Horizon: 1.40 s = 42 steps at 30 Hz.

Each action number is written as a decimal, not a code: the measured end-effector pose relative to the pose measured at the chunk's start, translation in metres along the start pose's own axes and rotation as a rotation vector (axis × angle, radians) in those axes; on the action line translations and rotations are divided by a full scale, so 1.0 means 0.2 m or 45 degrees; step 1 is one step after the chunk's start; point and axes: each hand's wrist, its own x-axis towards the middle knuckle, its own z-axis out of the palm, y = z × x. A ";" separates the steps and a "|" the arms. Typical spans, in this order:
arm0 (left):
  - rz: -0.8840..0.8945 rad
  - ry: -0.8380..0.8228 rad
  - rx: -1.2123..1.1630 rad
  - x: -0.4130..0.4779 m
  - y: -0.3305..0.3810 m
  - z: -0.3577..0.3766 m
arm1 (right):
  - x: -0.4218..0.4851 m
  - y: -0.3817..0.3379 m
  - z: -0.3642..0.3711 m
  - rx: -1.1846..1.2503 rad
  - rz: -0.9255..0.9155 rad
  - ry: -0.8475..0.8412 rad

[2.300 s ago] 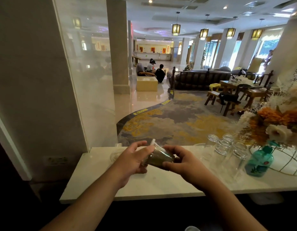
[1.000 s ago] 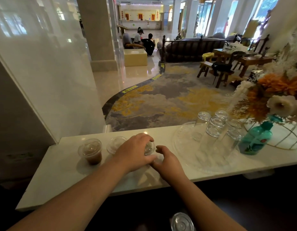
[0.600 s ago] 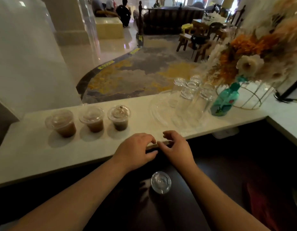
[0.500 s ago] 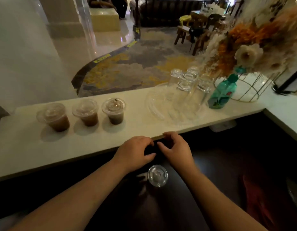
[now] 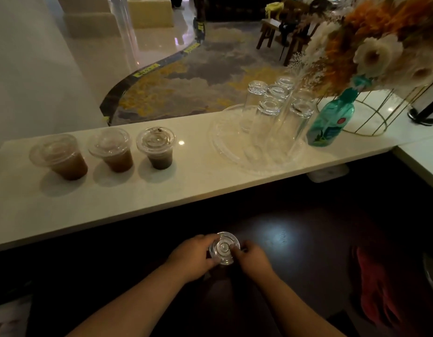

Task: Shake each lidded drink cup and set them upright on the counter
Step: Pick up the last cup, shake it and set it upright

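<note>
Item, table (image 5: 198, 183): pale stone, running across the middle of the frame; item, three lidded cups upright in a row at its left, namely left cup (image 5: 62, 159), middle cup (image 5: 113, 153) and darker cup (image 5: 158, 149), each apart from its neighbour, unmoved since half a second ago; I judge these three dealt with; item, fourth cup (image 5: 224, 248): lower centre of the frame, down on the dark lower surface (image 5: 307, 242) below the table edge, seen from above, so only its clear lid shows and I cannot tell its contents; item, left hand (image 5: 192, 257): half a second ago it hung at the table edge, clear of the cup, now it is down, fingers curled on the lid's left rim; item, right hand (image 5: 254, 260): likewise dropped, fingertips wrapped on the right rim; both hands therefore grasp the fourth cup; my reading: the pickup of the last cup has begun, with the shake and the placing to follow, likely in the bare stretch right of the darker cup; item, clear tray (image 5: 222, 139) of upturned glasses (image 5: 271, 110), centre right; item, teal bottle (image 5: 329, 122) just beside it; item, flowers (image 5: 371, 47), upper right.
</note>
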 end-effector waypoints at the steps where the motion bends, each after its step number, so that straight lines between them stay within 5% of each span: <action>1: -0.026 0.028 -0.039 -0.02 -0.02 0.01 | 0.00 -0.02 0.02 -0.012 -0.019 -0.006; 18: -0.534 0.292 -0.329 -0.65 -0.65 -0.12 | -0.26 -0.45 0.73 -0.160 -0.276 -0.387; 26: -0.705 0.380 -0.409 -0.66 -0.72 -0.16 | -0.34 -0.46 0.81 -0.186 -0.210 -0.304; 31: -0.748 0.226 -0.340 -0.62 -0.74 -0.16 | -0.38 -0.42 0.83 -0.241 -0.254 -0.344; 42: -0.772 -0.125 -0.779 -0.69 -0.75 -0.10 | -0.26 -0.53 0.85 -0.163 -0.209 -0.410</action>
